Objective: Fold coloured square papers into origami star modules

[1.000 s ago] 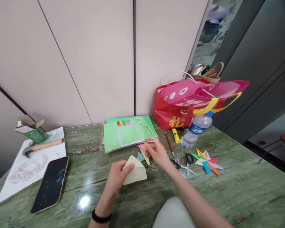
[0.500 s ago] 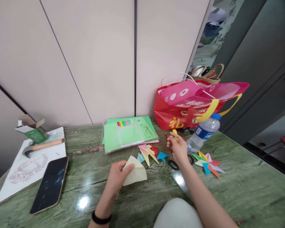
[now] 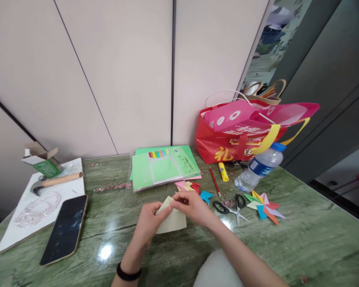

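A folded piece of cream paper (image 3: 174, 224) with a pointed top is held up over the table's front part. My left hand (image 3: 149, 223) pinches its left side, thumb across the face. At the peak, the fingers of my right hand (image 3: 193, 205) close on the paper too. Just behind my hands lie folded pink, cream and red paper pieces (image 3: 191, 186), partly covered, and a blue folded piece (image 3: 206, 196). To the right are open black-handled scissors (image 3: 233, 209) and a multicoloured paper pinwheel shape (image 3: 265, 206).
A green paper pack (image 3: 164, 167) lies at the back. A red pencil (image 3: 214, 181), a yellow glue stick (image 3: 223, 172), a water bottle (image 3: 260, 167) and a red bag (image 3: 209, 139) stand or lie rightward. Leftward are a phone (image 3: 65, 229), a hammer (image 3: 58, 181) and a green box (image 3: 46, 165).
My right hand has come left from near the glue stick and now grips the top of the cream paper. The scissors, pencil and glue stick are uncovered. My left hand keeps its hold.
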A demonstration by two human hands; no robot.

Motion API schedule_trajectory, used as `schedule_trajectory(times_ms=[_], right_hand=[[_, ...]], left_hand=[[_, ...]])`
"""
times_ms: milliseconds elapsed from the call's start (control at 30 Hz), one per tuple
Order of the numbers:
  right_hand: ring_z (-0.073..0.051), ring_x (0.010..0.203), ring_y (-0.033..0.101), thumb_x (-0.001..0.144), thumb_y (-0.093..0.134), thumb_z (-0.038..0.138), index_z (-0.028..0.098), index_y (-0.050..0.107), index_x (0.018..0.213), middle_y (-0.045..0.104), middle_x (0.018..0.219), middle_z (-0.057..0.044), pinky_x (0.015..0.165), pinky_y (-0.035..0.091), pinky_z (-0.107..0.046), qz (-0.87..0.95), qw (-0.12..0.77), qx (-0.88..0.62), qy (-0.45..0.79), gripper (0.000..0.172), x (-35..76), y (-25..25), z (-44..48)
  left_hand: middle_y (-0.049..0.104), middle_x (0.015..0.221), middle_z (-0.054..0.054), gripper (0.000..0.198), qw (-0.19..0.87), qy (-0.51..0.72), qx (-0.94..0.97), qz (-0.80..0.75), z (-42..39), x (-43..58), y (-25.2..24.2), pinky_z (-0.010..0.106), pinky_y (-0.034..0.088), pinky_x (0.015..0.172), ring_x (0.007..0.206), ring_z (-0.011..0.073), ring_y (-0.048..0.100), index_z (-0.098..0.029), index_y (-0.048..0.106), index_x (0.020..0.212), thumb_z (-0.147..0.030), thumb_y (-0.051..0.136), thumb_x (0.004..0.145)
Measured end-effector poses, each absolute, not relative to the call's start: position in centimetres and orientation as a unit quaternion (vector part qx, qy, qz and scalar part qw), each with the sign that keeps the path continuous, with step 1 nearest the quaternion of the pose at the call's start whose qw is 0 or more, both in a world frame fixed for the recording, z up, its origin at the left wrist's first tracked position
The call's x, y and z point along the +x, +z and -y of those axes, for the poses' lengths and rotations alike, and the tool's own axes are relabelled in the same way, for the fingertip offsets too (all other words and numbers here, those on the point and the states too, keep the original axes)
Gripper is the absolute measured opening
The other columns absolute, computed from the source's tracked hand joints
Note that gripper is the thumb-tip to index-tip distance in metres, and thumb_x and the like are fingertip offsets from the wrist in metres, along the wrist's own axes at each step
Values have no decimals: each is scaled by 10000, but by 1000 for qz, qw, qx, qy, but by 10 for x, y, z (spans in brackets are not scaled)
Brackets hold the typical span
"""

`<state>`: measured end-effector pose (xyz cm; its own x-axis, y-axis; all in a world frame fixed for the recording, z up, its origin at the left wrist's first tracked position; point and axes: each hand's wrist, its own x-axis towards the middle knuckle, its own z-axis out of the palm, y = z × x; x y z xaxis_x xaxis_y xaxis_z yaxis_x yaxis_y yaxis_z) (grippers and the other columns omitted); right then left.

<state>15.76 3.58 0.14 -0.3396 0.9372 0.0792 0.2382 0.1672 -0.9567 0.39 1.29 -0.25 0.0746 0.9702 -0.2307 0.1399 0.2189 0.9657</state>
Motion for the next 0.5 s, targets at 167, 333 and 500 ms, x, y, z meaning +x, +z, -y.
schedule_trajectory(times_ms=[167,333,500], right_hand=[[-83,503,395,701,597,295,126,598,631,505,557,21,471,286,-210,635,389,-464,480,183,161,-4,-41],[-73,489,354,683,608,317,121,573,625,459,540,31,458,252,-210,616,388,-467,502,208,161,-5,-42],[-78,502,366,685,603,312,117,588,638,475,548,24,461,260,-207,620,388,-462,501,201,161,-5,-41]], left_hand=[[608,570,12,366,582,415,456,-530,-13,4,-3,199,329,466,491,109,478,-100,652,711,-450,689,612],[589,535,8,369,576,415,458,-536,-13,3,-5,189,300,449,465,90,452,-93,638,652,-457,686,619],[584,540,9,379,573,415,458,-538,-13,3,-5,190,297,448,468,89,444,-90,639,662,-463,688,614]])
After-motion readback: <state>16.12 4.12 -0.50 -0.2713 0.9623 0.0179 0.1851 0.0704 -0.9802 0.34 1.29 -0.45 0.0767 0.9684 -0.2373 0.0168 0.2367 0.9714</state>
